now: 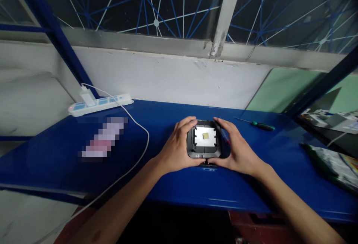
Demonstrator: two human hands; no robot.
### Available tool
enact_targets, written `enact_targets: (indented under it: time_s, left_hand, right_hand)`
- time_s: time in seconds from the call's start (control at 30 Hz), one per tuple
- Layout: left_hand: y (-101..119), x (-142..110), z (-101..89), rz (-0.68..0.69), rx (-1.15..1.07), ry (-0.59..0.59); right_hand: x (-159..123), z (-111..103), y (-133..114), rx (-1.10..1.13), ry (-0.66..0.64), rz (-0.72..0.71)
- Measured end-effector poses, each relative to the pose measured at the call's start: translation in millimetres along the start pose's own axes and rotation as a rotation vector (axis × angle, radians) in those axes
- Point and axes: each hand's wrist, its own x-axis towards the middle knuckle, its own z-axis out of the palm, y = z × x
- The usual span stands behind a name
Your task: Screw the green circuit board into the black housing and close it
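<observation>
Both my hands grip a black, square plastic housing (pixel 191 143) with rounded corners, held at the middle of the blue table. Inside its open face sits a silver metal plate (pixel 199 142) with a small yellowish square pad (pixel 206 135) at its centre. My left hand (pixel 179 147) wraps the left side, thumb along the near edge. On the right side, my right hand (pixel 237 149) mirrors it, and the thumbs nearly meet at the front. A bit of red shows beside the right fingers; I cannot make out what it is. The underside of the housing is hidden.
A screwdriver (pixel 263 126) with a green and black handle lies behind my right hand. At the back left stands a white power strip (pixel 102 104) with a charger (pixel 87 97); its white cable (pixel 147 139) crosses the blue table (pixel 179 188). A shiny packet (pixel 332 165) lies far right.
</observation>
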Motion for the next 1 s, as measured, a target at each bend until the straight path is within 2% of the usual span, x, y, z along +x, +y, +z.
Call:
enact_targets:
  time_s: [0.2, 0.4, 0.57, 0.67, 0.83, 1.0]
  left_hand:
    - [-0.9, -0.4, -2.7, -0.008, -0.020, -0.010]
    - [0.3, -1.2, -1.2, -0.009, 0.004, -0.012]
    - [-1.1, -3.8, 0.5, -0.046, 0.105, -0.068]
    - [4.3, 3.5, -1.1, -0.031, 0.250, -0.139]
    - [26.0, 29.4, -2.2, 0.052, 0.408, -0.372]
    - [32.3, 48.7, -1.1, 0.038, 0.379, -0.441]
  right_hand:
    - [1.3, -1.6, 0.8, 0.002, -0.062, 0.008]
    - [-0.7, -1.3, 2.0, 0.014, 0.005, 0.015]
    - [-0.7, -1.0, 4.4, -0.002, 0.041, -0.029]
    - [-0.3, -0.6, 6.6, -0.006, 0.061, -0.049]
    - [-0.9, -0.4, 7.4, -0.029, 0.090, -0.075]
    - [-2.1, -0.6, 6.8, -0.006, 0.093, -0.059]
